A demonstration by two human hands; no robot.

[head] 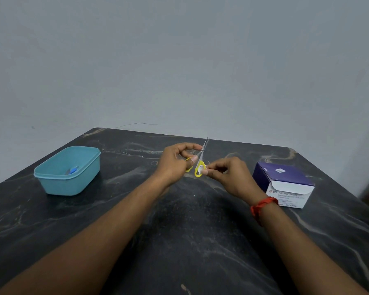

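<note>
Scissors (pixel 201 158) gripped in left hand (pixel 173 165), blades up; white pad (pixel 200 170) pinched against yellow handle by right hand (pixel 232 177). Blue item (pixel 73 170) inside teal tub (pixel 62 186); swab box (pixel 285 177) near right wrist.

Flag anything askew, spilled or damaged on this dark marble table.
Nothing stands out. The left hand grips small yellow-handled steel scissors; the right hand pinches a white pad against one handle ring. Teal plastic tub and purple-and-white cardboard box sit upright, intact.

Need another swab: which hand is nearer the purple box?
Right. The right hand, pinching a white pad, is beside the purple box; the left hand, gripping the scissors, is farther left.
</note>
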